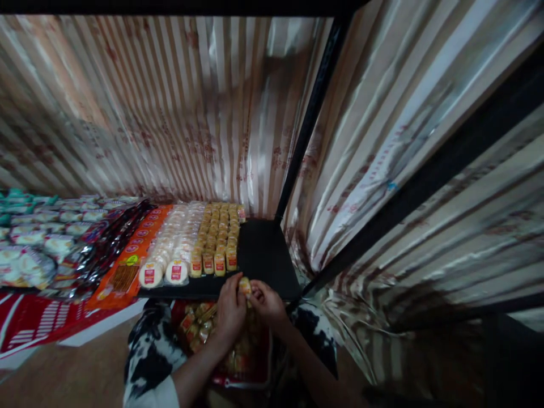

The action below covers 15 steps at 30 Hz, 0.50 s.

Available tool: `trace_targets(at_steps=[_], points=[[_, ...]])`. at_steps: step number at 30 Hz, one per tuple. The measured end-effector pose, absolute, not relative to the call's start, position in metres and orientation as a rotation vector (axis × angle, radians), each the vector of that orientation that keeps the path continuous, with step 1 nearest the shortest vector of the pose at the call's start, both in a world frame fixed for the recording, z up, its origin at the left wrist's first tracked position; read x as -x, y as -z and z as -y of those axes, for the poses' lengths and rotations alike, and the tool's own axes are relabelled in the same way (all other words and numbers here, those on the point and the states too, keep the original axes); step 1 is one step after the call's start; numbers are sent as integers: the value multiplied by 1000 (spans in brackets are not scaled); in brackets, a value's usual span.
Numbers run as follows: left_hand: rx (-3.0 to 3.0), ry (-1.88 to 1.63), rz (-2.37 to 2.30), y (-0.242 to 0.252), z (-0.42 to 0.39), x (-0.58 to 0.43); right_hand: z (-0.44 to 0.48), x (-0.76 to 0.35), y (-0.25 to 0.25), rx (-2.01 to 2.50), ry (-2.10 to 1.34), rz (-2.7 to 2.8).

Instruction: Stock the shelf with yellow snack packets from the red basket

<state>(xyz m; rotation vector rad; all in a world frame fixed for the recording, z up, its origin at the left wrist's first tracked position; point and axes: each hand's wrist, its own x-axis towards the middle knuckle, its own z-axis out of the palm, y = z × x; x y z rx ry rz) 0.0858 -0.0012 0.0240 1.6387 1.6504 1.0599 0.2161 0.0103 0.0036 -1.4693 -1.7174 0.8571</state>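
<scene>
The left hand [232, 310] and right hand [266, 303] together pinched a small packet [245, 285] at the black shelf [263, 255]'s front edge; a careless push could topple the standing rows [217, 235] on that shelf.

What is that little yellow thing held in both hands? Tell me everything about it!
It is a small packet, yellow-orange and shiny like plastic wrap. It is too blurred to read any label. The left hand and right hand pinch it from either side with their fingertips. It is held up by the front edge of the black shelf, not resting on it, close to rows of similar packets.
</scene>
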Motion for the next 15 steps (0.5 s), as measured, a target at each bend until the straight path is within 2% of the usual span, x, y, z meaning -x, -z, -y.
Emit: trace_targets(at_steps=[9, 15], points=[[-1534, -1004, -1631, -33, -42, -120, -66, -224, 10, 1498, -835, 1483], [-1444, -967, -1620, -21, -68, -145, -107, -228, 26, 1555, -833, 1385]])
